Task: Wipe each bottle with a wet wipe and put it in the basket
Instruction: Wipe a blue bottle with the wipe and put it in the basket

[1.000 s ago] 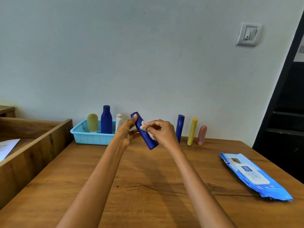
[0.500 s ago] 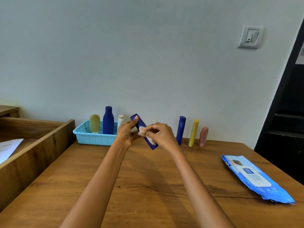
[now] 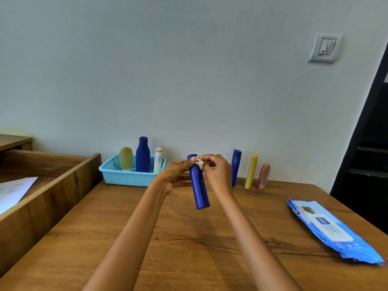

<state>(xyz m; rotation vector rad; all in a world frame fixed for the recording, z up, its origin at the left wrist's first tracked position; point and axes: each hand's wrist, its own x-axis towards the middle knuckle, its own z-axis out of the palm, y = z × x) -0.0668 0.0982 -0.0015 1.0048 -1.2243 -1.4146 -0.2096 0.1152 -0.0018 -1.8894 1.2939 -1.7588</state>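
Observation:
A dark blue tube bottle (image 3: pixel 198 185) hangs nearly upright above the table between my hands. My left hand (image 3: pixel 174 177) grips its upper part from the left. My right hand (image 3: pixel 217 172) pinches a small white wet wipe (image 3: pixel 199 163) against the bottle's top end. The light blue basket (image 3: pixel 126 177) stands at the back left and holds an olive bottle (image 3: pixel 126 158), a dark blue bottle (image 3: pixel 143 155) and a white bottle (image 3: pixel 157 159). Against the wall to the right stand a blue tube (image 3: pixel 235 166), a yellow tube (image 3: pixel 251 171) and a pink bottle (image 3: pixel 264 175).
A blue pack of wet wipes (image 3: pixel 333 229) lies near the table's right edge. At the left a wooden tray-like frame (image 3: pixel 54 185) borders the table, with a white sheet of paper (image 3: pixel 12 192) inside. A dark doorway is at the far right.
The held bottle has swung from a slant to nearly upright, and the wipe has slid from its middle up to its top end.

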